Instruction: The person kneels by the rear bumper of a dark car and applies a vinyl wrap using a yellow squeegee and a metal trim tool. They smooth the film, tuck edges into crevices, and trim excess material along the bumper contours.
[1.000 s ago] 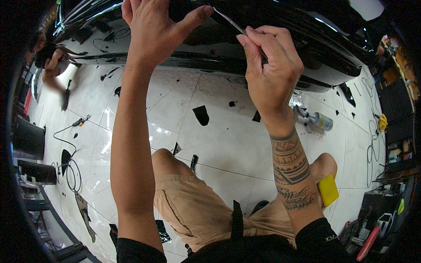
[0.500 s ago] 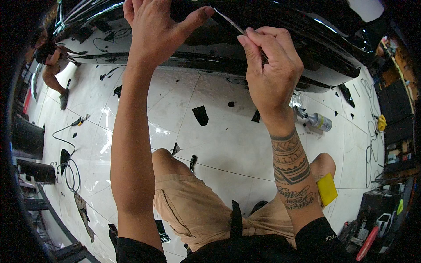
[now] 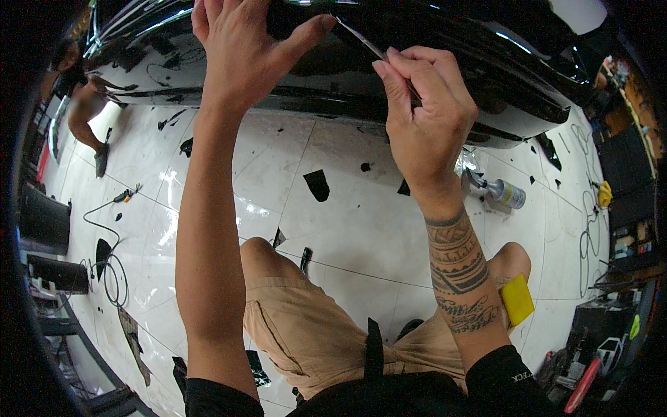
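Note:
My left hand (image 3: 244, 59) lies spread against a glossy black car body (image 3: 313, 69), its thumb stretched to the right and its upper fingers cut off by the picture's top edge. Between the thumb and fingers of my right hand (image 3: 432, 115) is a slim silver knife-like tool (image 3: 361, 40). It slants up and left, its tip close to my left thumb at the dark panel. Whether the tip touches the panel I cannot tell. A yellow flat squeegee card (image 3: 517, 299) sits beside my right forearm, near my knee.
Black film scraps (image 3: 317, 186) are scattered over the pale tiled floor (image 3: 361, 229). A spray bottle (image 3: 505, 193) lies to the right. A cable (image 3: 104, 226) coils at the left, where another person's leg (image 3: 85, 125) shows. Tools and boxes (image 3: 590, 340) fill the right edge.
My right hand has shifted very slightly left, the tool still pinched in it. My left hand stays nearly in place.

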Demonstrator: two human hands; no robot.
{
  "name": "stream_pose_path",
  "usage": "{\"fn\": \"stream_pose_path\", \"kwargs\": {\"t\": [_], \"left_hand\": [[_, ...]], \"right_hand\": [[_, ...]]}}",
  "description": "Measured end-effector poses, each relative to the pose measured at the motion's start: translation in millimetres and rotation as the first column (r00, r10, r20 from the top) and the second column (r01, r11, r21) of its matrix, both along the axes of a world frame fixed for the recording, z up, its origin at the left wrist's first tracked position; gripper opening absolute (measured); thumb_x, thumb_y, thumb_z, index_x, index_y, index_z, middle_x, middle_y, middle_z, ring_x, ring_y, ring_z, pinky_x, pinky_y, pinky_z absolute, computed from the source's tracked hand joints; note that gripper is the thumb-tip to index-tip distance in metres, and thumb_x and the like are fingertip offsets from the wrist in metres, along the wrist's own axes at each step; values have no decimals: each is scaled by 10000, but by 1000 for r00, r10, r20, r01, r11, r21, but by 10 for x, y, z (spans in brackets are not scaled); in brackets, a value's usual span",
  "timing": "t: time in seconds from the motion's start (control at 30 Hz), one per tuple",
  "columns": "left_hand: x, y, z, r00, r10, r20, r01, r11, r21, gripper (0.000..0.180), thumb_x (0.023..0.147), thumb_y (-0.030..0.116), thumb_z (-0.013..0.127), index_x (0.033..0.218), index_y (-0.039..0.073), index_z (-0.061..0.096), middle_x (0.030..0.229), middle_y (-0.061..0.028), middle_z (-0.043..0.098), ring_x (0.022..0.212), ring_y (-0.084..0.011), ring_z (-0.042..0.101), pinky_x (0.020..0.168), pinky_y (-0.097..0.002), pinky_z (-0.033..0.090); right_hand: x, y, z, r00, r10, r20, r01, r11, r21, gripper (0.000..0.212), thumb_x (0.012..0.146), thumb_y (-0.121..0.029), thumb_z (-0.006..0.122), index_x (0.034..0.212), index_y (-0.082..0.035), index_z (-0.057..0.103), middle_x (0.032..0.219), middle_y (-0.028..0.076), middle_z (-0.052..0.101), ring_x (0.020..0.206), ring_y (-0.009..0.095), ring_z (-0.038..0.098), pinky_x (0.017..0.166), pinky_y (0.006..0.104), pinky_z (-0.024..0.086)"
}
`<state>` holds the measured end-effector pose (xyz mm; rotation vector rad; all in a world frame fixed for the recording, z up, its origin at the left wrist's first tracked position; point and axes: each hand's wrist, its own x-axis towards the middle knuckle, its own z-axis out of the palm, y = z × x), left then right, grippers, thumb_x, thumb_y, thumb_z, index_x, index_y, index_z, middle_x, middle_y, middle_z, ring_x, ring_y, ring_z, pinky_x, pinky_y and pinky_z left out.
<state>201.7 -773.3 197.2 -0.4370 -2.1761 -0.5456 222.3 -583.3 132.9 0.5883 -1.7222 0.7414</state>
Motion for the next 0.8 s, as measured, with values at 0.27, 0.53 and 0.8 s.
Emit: {"fn": "stream_pose_path", "kwargs": {"t": [0.27, 0.53, 0.8], "left_hand": [[-93, -47, -72, 997, 58, -53, -61, 997, -57, 772, 750, 627, 697, 1304, 112, 545, 1252, -111, 519, 1231, -289, 393, 1085, -479, 202], [-118, -38, -90, 993, 33, -114, -42, 997, -72, 782, 735, 619, 723, 1302, 109, 548, 1239, -113, 521, 1210, -289, 406, 1072, -468, 214], [-87, -31, -68, 993, 47, -109, -56, 995, -82, 770, 731, 592, 739, 1304, 115, 547, 1235, -113, 521, 1210, -291, 412, 1072, -466, 214]], "right_hand": [[-2, -6, -29, 1000, 12, 13, -12, 1000, -13, 111, 837, -103, 739, 908, -29, 697, 886, 90, 623, 636, 207, 634, 523, 290, 489], [6, -11, -29, 1000, 27, 14, -26, 999, -43, 108, 832, -81, 740, 912, -23, 694, 898, 95, 619, 649, 210, 642, 538, 285, 500], [15, -22, -39, 999, 25, 30, -24, 999, -45, 112, 830, -77, 742, 911, -17, 692, 904, 103, 612, 657, 214, 641, 546, 293, 501]]}}
